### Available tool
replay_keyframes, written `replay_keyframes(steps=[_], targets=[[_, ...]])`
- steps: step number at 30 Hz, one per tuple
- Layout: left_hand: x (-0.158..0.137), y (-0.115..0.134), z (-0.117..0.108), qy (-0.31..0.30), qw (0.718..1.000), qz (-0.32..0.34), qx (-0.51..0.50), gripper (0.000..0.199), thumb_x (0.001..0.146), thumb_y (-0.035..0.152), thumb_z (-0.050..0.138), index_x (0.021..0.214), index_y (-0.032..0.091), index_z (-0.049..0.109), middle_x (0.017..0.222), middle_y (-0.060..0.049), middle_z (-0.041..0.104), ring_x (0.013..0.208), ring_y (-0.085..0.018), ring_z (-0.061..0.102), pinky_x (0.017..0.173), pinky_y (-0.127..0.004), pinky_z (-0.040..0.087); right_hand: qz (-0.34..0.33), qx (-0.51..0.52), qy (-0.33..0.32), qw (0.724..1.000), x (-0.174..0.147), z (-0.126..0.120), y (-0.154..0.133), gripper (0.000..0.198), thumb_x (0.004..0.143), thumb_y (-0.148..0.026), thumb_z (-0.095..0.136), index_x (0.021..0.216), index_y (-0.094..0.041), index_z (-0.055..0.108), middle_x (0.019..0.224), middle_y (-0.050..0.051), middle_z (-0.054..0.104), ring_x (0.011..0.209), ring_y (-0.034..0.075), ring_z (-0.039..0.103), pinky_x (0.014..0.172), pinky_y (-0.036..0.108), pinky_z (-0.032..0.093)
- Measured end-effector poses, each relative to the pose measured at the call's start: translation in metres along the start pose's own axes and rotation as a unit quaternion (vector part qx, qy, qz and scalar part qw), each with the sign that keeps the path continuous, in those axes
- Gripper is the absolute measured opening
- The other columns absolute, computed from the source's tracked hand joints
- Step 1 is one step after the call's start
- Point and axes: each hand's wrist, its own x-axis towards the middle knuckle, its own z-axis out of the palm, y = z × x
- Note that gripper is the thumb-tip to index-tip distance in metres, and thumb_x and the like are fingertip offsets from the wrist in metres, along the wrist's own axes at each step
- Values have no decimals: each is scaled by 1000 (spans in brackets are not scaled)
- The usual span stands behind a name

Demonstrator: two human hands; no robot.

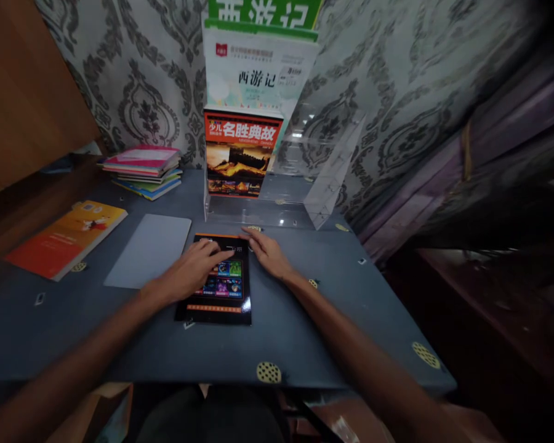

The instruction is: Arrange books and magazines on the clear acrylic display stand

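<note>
A black book [245, 311] with rows of small coloured pictures lies flat on the table near the middle of the head view. My left hand [194, 267] rests on its upper left part, fingers stretched over the cover and hiding some of it. At the upper right corner is my right hand [268, 253], its fingers extended beside the book's edge; whether they touch it I cannot tell. Behind the book, a clear acrylic rack [300, 212] holds upright books, with an orange-and-black book [240, 154] in front and a pale green-topped book [258, 71] behind it.
Left of the black book lies a plain grey-white book [150, 249]. Farther left is an orange-red book [69, 240], with a stack of several books [141, 163] behind. The blue table [341, 351] ends at the right; a patterned curtain [148, 92] hangs behind.
</note>
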Motion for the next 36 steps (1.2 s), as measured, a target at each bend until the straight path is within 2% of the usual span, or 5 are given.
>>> replay_keyframes(steps=[7, 16, 23, 30, 36], targets=[[47, 13, 6, -69, 996, 0, 63, 58, 91, 3, 41, 139, 31, 58, 118, -9, 57, 112, -26, 51, 95, -41, 43, -27, -23, -16, 999, -6, -2, 3, 50, 101, -44, 32, 141, -23, 54, 134, 12, 68, 129, 28, 60, 115, 59, 38], [6, 39, -3, -79, 991, 78, 77, 48, 95, 16, 49, 138, 36, 62, 121, -8, 57, 112, -26, 54, 95, -44, 45, -49, -107, -23, 993, 4, 3, 13, 52, 96, -55, 37, 131, -23, 59, 133, 13, 68, 123, 31, 64, 110, 52, 48], [-29, 60, -16, -100, 984, 122, 82, 60, 95, 11, 32, 137, 43, 60, 126, -3, 59, 120, -24, 55, 98, -46, 45, -23, -151, -64, 986, 5, -1, 13, 56, 92, -57, 40, 132, -22, 57, 135, 14, 67, 123, 33, 64, 104, 51, 54], [-39, 52, -6, -56, 985, 162, 28, 57, 90, 15, 37, 130, 44, 66, 121, -4, 60, 118, -25, 56, 95, -48, 45, -11, -174, -59, 983, 3, 10, 26, 61, 89, -62, 38, 133, -23, 57, 133, 12, 68, 122, 37, 64, 103, 60, 52], [-30, 44, 0, -91, 981, 169, -36, 61, 78, 10, 48, 124, 44, 69, 120, 1, 61, 119, -26, 56, 96, -45, 45, -87, -210, -54, 972, -2, 12, 37, 55, 92, -55, 35, 132, -23, 56, 133, 13, 68, 122, 34, 65, 108, 57, 49]])
